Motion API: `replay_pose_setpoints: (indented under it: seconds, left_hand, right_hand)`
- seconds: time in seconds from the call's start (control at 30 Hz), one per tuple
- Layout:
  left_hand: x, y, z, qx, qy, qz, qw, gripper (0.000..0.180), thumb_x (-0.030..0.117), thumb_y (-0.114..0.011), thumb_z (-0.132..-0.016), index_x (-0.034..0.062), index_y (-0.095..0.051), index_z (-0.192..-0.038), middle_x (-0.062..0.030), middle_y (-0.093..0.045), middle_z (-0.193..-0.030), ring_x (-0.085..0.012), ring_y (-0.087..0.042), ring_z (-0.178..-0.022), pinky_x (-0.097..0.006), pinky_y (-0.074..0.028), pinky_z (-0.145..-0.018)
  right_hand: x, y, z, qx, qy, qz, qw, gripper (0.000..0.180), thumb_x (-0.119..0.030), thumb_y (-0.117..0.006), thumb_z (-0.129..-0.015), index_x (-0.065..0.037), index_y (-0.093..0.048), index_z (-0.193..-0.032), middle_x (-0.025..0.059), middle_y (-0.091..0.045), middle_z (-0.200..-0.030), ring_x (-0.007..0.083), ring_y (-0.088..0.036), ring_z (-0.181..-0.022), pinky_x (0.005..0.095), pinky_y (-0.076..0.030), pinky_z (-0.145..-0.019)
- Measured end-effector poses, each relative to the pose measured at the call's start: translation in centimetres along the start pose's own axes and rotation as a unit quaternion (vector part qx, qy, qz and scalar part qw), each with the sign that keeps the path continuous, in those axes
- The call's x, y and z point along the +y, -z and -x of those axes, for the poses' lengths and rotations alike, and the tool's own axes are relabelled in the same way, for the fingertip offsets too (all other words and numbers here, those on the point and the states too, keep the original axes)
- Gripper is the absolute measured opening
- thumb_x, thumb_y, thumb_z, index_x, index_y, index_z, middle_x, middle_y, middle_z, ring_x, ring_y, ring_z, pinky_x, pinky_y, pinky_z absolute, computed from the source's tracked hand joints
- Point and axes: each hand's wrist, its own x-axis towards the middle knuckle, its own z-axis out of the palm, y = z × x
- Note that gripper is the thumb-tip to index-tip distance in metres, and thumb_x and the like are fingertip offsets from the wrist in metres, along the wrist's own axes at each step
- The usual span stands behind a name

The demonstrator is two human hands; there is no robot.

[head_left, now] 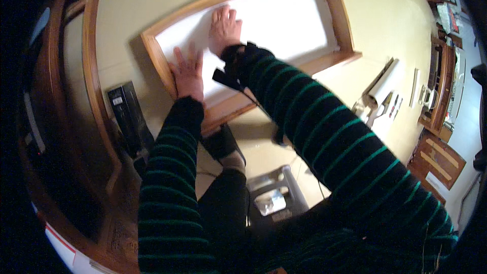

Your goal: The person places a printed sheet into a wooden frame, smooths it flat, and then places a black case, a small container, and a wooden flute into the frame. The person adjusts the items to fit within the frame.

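On the floor in front of me lies a shallow wooden drawer (345,13), its inside bottom covered with a white sheet (289,18). My left hand (190,74) rests flat with its fingers spread on the sheet, close to the drawer's left wall. Further in, my right hand (225,28) presses on the sheet toward the far wall, fingers stretched out and slightly apart. Neither hand holds anything. A dark strap or cord hangs from my right wrist, over the drawer's near side.
A black box (129,117) stands left of the drawer, beside a wooden cabinet frame (91,86). To the right lies a white roll (384,84) on the floor. A dark plastic stool or case (294,188) is near my legs. Wooden furniture (439,86) lines the right.
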Motion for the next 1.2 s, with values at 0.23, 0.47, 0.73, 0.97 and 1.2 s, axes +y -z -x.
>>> replay_pose_setpoints:
  seconds: [0.23,0.47,0.73,0.97,1.2]
  left_hand:
    - [-0.4,1.2,-0.2,-0.019,0.004,0.027,0.999,0.07,0.01,-0.041,-0.101,0.0234,-0.009,-0.162,-0.0056,0.006,-0.17,-0.0447,-0.006,-0.153,-0.067,-0.025,-0.114]
    - [0.1,-0.3,-0.4,0.059,0.01,-0.022,0.998,0.052,0.019,-0.044,-0.101,0.0223,-0.038,-0.153,-0.0067,-0.002,-0.17,-0.0454,-0.012,-0.152,-0.065,-0.03,-0.111]
    - [0.0,1.1,-0.9,-0.022,0.011,-0.011,1.0,0.05,0.021,-0.037,-0.104,0.0213,-0.038,-0.153,-0.0041,-0.011,-0.168,-0.0464,-0.005,-0.153,-0.069,-0.023,-0.113]
    - [0.6,-0.2,-0.7,-0.041,0.005,-0.038,0.998,0.05,0.027,-0.035,-0.105,0.0194,-0.039,-0.154,-0.0029,-0.034,-0.159,-0.0411,-0.008,-0.154,-0.067,-0.017,-0.116]
    - [1.0,-2.8,-1.9,-0.008,0.026,0.052,0.998,0.051,0.026,-0.04,-0.104,0.0167,-0.037,-0.154,-0.0118,-0.034,-0.16,-0.0372,-0.018,-0.152,-0.065,-0.013,-0.119]
  right_hand:
    - [-0.8,2.6,0.2,-0.056,0.036,-0.006,0.998,0.07,-0.03,-0.065,-0.088,0.0,-0.039,-0.146,0.0198,-0.035,-0.146,0.0326,-0.041,-0.133,0.0533,-0.043,-0.102]
    - [-2.4,0.5,1.4,0.009,0.072,-0.109,0.991,0.091,-0.043,-0.068,-0.083,0.004,-0.029,-0.151,0.0284,-0.029,-0.153,0.0377,-0.031,-0.142,0.048,-0.032,-0.113]
    - [-2.4,0.4,0.8,0.005,0.105,-0.137,0.985,0.084,-0.03,-0.069,-0.078,0.009,-0.036,-0.144,0.0242,-0.041,-0.141,0.0405,-0.043,-0.13,0.0478,-0.038,-0.109]
    - [-2.4,-0.3,1.2,0.01,0.162,-0.071,0.984,0.079,-0.024,-0.062,-0.081,0.013,-0.035,-0.146,0.0231,-0.038,-0.144,0.0369,-0.042,-0.129,0.0417,-0.039,-0.109]
    - [-3.6,1.4,0.6,-0.035,0.219,-0.136,0.965,0.067,-0.021,-0.061,-0.085,0.01,-0.04,-0.142,0.023,-0.043,-0.14,0.0386,-0.045,-0.129,0.0435,-0.039,-0.11]
